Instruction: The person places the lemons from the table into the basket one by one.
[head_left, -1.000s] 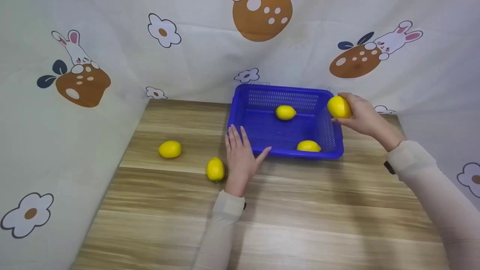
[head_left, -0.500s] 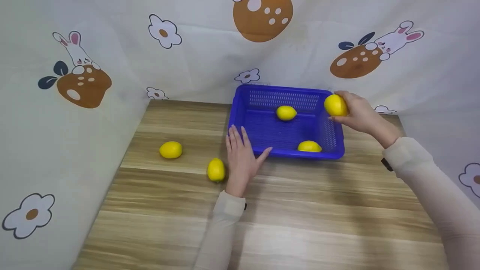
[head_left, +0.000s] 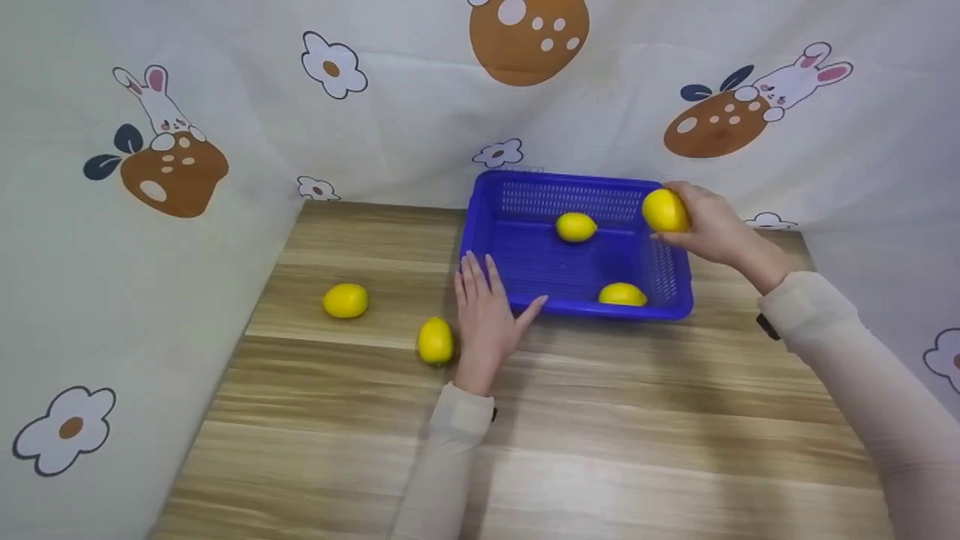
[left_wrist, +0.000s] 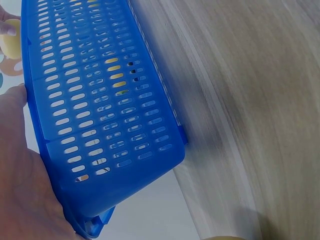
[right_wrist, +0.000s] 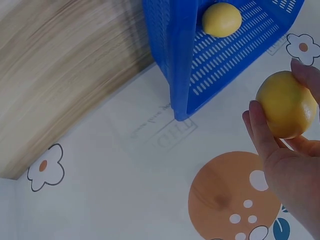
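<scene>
My right hand (head_left: pixel 712 225) holds a yellow lemon (head_left: pixel 664 211) over the right end of a blue plastic basket (head_left: pixel 551 305). In the right wrist view, fingers and thumb curl round that lemon (right_wrist: pixel 286 104), above the basket rim (right_wrist: pixel 181 60). My left hand (head_left: pixel 486 322) rests with straight, spread fingers on the basket's front left corner; the left wrist view shows it along the rim beside the slotted wall (left_wrist: pixel 100 100). Inside the basket lie two lemons, one near the back wall (head_left: pixel 576 227) and one by the front (head_left: pixel 622 294), its lower part hidden by the rim.
Two more lemons lie on the wooden table (head_left: pixel 600 435) left of the basket: one lemon (head_left: pixel 436 341) close beside my left wrist, another lemon (head_left: pixel 346 301) farther left. A printed cloth (head_left: pixel 405 112) with rabbits and flowers hangs right behind the basket and along both sides.
My right hand has moved slightly left with its lemon, farther over the basket's right rim. The left hand stays at the basket corner, and the other lemons keep their places.
</scene>
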